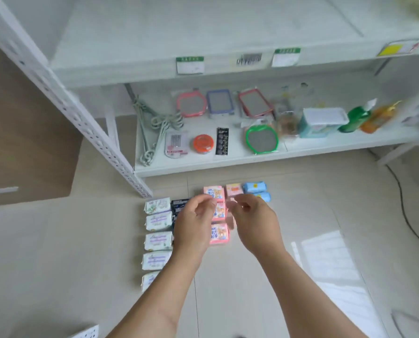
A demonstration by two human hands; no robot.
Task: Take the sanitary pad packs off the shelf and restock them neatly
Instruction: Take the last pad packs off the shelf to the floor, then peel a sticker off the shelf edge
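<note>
Since the packs lie sorted in columns on the floor (228,289) and the upper shelf (203,32) at 12 o'clock is bare, the removal half looks done and restocking not yet begun. White packs (157,241) run down at 9 o'clock of the hands, a dark pack (179,203) beside them, pink packs (218,234) between the hands, blue packs (254,187) at 1 o'clock. Left hand (194,223) and right hand (254,220) hover over the pink column, each grip half-curled and holding nothing visible.
</note>
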